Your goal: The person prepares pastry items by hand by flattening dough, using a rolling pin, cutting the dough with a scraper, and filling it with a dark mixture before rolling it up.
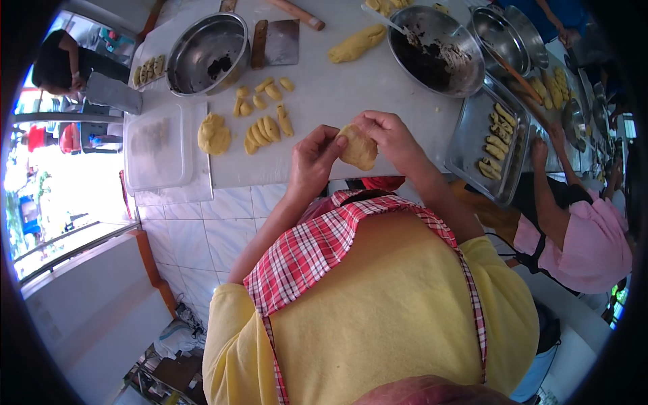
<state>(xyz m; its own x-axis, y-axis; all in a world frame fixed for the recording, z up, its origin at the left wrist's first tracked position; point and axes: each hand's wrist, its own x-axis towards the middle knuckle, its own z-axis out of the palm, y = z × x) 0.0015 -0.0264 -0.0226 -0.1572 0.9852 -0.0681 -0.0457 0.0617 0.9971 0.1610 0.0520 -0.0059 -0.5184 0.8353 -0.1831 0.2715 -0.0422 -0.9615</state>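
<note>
A flattened round of yellow dough (358, 149) is held up between my two hands, just over the table's near edge. My left hand (316, 154) pinches its left side with the thumb on top. My right hand (389, 132) grips the upper right rim. On the table to the left lie a larger lump of dough (214, 134), a row of cut dough pieces (262, 132) and several small dough bits (259, 102). A steel bowl with dark filling (422, 66) and a spatula (387, 20) stands ahead to the right.
A steel tray (468, 136) holds filled dough pieces (498, 142). Another steel bowl (177, 63), a bench scraper (276, 44), a rolling pin (298, 14), a dough log (357, 44) and a plastic lid (159, 174) lie around. A person in pink (590, 243) works at right.
</note>
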